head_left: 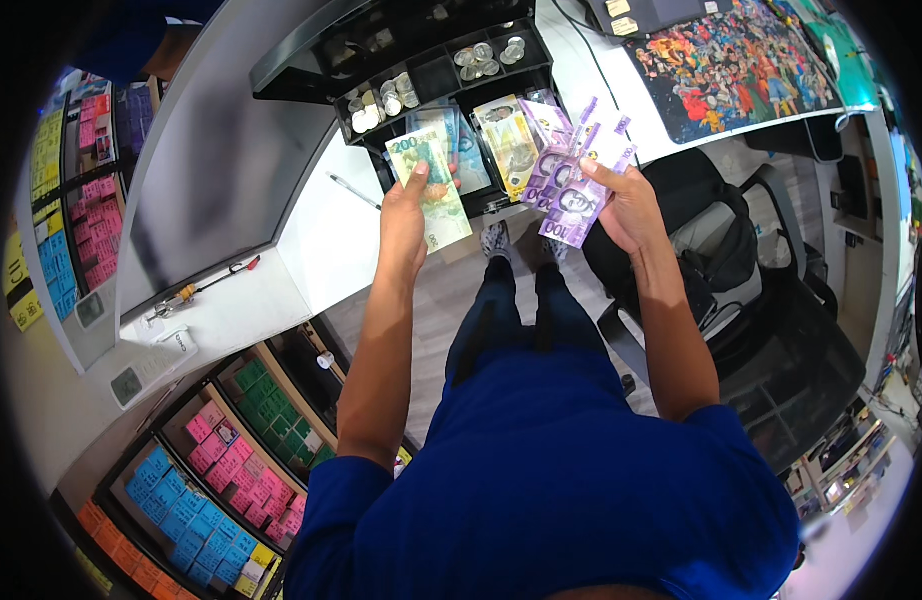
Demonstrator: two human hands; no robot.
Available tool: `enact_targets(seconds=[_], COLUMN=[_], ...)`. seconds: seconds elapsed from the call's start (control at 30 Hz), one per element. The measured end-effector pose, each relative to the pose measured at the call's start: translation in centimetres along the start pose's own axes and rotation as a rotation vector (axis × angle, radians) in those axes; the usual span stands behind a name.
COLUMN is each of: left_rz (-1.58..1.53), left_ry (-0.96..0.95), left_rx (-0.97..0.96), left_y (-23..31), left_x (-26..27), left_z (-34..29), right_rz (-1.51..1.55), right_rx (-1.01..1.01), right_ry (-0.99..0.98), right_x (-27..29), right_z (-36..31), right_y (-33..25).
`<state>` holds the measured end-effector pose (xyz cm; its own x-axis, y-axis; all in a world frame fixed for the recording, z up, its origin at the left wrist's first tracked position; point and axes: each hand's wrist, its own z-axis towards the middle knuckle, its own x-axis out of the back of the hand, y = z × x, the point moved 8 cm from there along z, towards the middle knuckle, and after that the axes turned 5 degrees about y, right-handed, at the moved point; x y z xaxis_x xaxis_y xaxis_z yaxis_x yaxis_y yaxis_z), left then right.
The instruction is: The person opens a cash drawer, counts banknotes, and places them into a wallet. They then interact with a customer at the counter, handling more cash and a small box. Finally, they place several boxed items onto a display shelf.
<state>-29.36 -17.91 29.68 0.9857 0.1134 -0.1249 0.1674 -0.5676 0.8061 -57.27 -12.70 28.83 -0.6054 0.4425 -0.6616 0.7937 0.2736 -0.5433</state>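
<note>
My left hand [405, 220] pinches a green-and-yellow banknote [443, 212] between thumb and fingers, held upright over the front left of a black cash box [493, 88]. Fanned out in my right hand [633, 208] are several purple banknotes [571, 195], with the thumb pressed on top of them. Behind the left hand's note, blue banknotes [468, 160] lie in one compartment of the box. Yellow banknotes [508, 145] fill the compartment to their right. Silver coins [475, 63] sit in the small cups along the back. The box's lid stands raised.
A pen [353, 190] lies on the white desk [316, 240] left of the box. A colourful printed mat [741, 75] covers the desk at the right. Below it stands a black office chair [781, 350] with a black bag [706, 225]. Coloured cards [191, 520] fill shelves at the lower left.
</note>
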Motion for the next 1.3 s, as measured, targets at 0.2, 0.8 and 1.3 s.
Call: enact_targets(seconds=[0.2,0.8,1.3], left_rz=[0.061,1.170,0.933], left_ry=[0.000,0.139,0.151], left_rx=[-0.012,-0.969,-0.578], left_y=[-1.2,2.8,2.2], left_x=[-1.9,-6.6,-7.9], left_z=[-0.3,0.8,2.2], right_rz=[0.006,-0.088,0.014], right_rx=[-0.211,-0.100,-0.085], right_ry=[-0.125,0.069,0.017], right_x=[-2.8,2.7,3.1], right_z=[-0.7,-3.2,-3.8], right_y=[4.5,1.4,1.9])
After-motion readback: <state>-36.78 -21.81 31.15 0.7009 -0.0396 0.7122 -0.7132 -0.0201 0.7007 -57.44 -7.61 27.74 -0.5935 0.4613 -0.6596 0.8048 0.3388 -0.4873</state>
